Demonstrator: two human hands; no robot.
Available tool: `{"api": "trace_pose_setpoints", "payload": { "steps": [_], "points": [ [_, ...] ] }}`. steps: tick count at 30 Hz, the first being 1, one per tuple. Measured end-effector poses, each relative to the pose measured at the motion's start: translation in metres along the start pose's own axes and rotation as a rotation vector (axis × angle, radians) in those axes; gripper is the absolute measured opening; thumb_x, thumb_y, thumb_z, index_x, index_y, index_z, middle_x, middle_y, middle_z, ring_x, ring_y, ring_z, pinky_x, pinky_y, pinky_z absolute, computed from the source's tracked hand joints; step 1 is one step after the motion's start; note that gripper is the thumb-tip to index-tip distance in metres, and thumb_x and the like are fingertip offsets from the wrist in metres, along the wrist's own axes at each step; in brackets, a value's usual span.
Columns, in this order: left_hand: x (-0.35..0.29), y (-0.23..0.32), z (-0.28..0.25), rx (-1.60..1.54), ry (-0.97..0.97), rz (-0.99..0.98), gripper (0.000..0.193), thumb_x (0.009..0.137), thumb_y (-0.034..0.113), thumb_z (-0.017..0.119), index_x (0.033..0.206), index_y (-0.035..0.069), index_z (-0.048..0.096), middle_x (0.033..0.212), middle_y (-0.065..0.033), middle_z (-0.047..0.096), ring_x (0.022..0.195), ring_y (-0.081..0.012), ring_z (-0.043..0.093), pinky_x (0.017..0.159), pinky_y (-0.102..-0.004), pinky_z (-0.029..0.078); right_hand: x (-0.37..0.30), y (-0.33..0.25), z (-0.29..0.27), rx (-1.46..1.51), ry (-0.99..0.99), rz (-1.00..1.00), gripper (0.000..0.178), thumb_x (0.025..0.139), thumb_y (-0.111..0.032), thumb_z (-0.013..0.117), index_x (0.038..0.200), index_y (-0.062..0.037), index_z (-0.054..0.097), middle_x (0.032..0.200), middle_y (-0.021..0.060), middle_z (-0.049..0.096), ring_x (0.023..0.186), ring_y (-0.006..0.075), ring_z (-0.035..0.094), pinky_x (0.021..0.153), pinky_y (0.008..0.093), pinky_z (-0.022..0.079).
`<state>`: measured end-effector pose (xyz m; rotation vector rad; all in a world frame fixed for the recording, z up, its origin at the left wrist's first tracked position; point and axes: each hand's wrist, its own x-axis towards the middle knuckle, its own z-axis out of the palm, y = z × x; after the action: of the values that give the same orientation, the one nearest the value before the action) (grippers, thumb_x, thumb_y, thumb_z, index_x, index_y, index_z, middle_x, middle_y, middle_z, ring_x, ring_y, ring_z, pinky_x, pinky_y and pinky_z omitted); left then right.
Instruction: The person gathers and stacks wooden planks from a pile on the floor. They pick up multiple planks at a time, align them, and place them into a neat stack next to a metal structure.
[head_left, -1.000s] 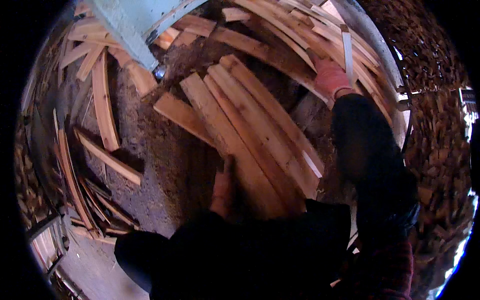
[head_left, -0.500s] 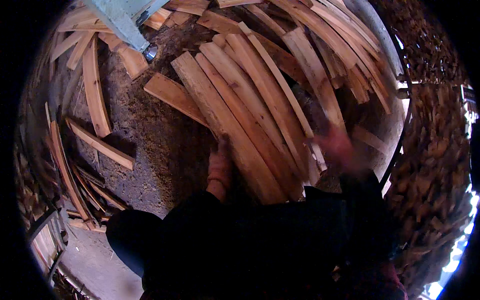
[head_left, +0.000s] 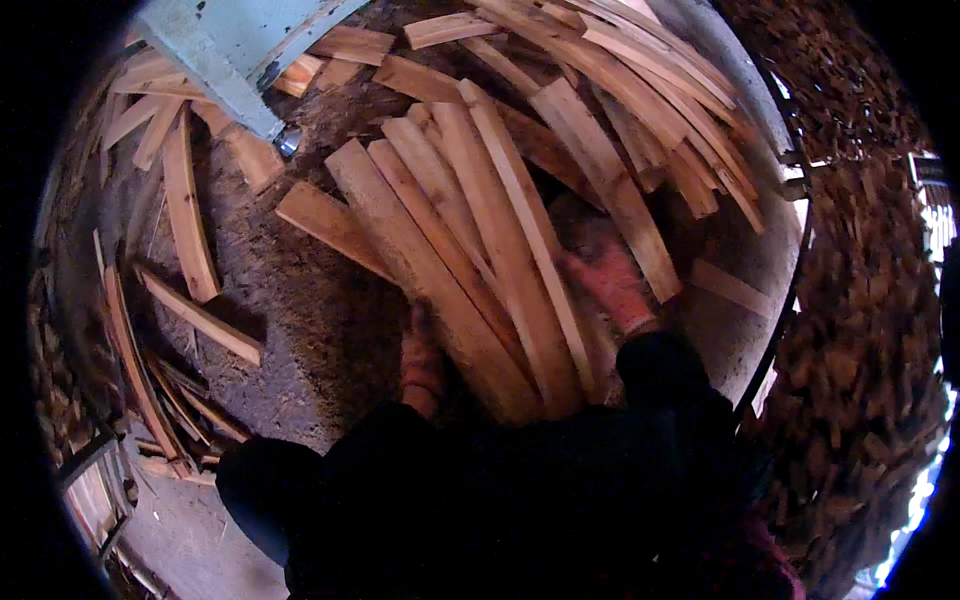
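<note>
A fanned bundle of long wooden boards point(head_left: 440, 275) lies in front of me, its near ends close to my body. My left hand point(head_left: 421, 355), which looks gloved, is closed against the left edge of the outermost board, with part of the fingers hidden by the wood. On the other side, my right hand point(head_left: 608, 280) has its fingers stretched out toward the thin slat point(head_left: 535, 225) at the bundle's right edge; the fingertips seem to touch it. Another board point(head_left: 610, 180) lies beyond that hand, to its right. A shorter board point(head_left: 332, 228) sticks out from under the bundle's left side.
A pale blue metal machine part point(head_left: 215, 65) stands at the far left. More boards point(head_left: 610, 70) are heaped at the far right. Loose strips point(head_left: 198, 312) lie on the dusty floor point(head_left: 300, 345) at left. Wood pieces point(head_left: 850, 330) are massed along the right side.
My right hand has moved left and farther away, from the slat's near end to along its side. The boards' near ends have shifted left. My left hand stays at the left edge.
</note>
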<state>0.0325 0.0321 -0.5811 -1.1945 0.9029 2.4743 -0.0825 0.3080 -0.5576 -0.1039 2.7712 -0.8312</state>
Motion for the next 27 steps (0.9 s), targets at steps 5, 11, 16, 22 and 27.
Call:
{"api": "trace_pose_setpoints", "payload": {
  "steps": [5, 11, 16, 22, 27],
  "points": [
    [-0.016, 0.013, 0.018, 0.172, 0.023, -0.014, 0.085, 0.084, 0.064, 0.057, 0.14, 0.002, 0.042, 0.132, -0.0174, 0.054, 0.117, -0.0335, 0.052, 0.098, -0.0446, 0.042, 0.01, 0.077, -0.046, -0.695, 0.396, 0.135, 0.095, 0.072, -0.05, 0.077, 0.141, 0.0029, 0.036, 0.132, 0.0294, 0.049, 0.121, 0.0423, 0.049, 0.102, 0.0445, 0.041],
    [-0.009, 0.015, -0.002, 0.586, 0.063, 0.123, 0.082, 0.086, 0.065, 0.053, 0.138, 0.002, 0.046, 0.133, -0.0186, 0.053, 0.118, -0.0336, 0.052, 0.099, -0.0437, 0.042, 0.03, 0.074, -0.07, -0.349, -0.053, 0.373, 0.091, 0.064, -0.04, 0.083, 0.133, 0.0043, 0.044, 0.124, 0.0253, 0.056, 0.112, 0.039, 0.057, 0.096, 0.0425, 0.046],
    [-0.017, 0.03, -0.002, 0.467, 0.067, 0.073, 0.077, 0.092, 0.063, 0.045, 0.139, 0.002, 0.045, 0.136, -0.0184, 0.051, 0.121, -0.0327, 0.051, 0.102, -0.0439, 0.04, 0.011, 0.004, -0.073, 0.31, -0.355, -0.032, 0.075, 0.075, -0.04, 0.074, 0.132, 0.0012, 0.049, 0.119, 0.0143, 0.062, 0.109, 0.0278, 0.057, 0.095, 0.0383, 0.045],
    [-0.011, 0.029, 0.025, -0.295, -0.353, -0.143, 0.076, 0.094, 0.063, 0.04, 0.145, 0.007, 0.038, 0.143, -0.0146, 0.047, 0.126, -0.0317, 0.047, 0.107, -0.0441, 0.037, 0.046, -0.002, -0.043, 0.14, -0.362, 0.093, 0.056, 0.094, -0.039, 0.053, 0.133, 0.0002, 0.052, 0.129, 0.009, 0.058, 0.114, 0.0202, 0.054, 0.097, 0.034, 0.042],
    [-0.012, 0.04, 0.008, -0.106, -0.133, -0.06, 0.077, 0.091, 0.067, 0.043, 0.144, 0.011, 0.04, 0.145, -0.0118, 0.045, 0.129, -0.0327, 0.044, 0.11, -0.0439, 0.034, 0.017, -0.04, -0.017, 0.736, -0.411, 0.106, 0.064, 0.093, -0.034, 0.055, 0.145, -0.0004, 0.037, 0.148, 0.0125, 0.041, 0.135, 0.0212, 0.037, 0.112, 0.0301, 0.027]
  ]
}}
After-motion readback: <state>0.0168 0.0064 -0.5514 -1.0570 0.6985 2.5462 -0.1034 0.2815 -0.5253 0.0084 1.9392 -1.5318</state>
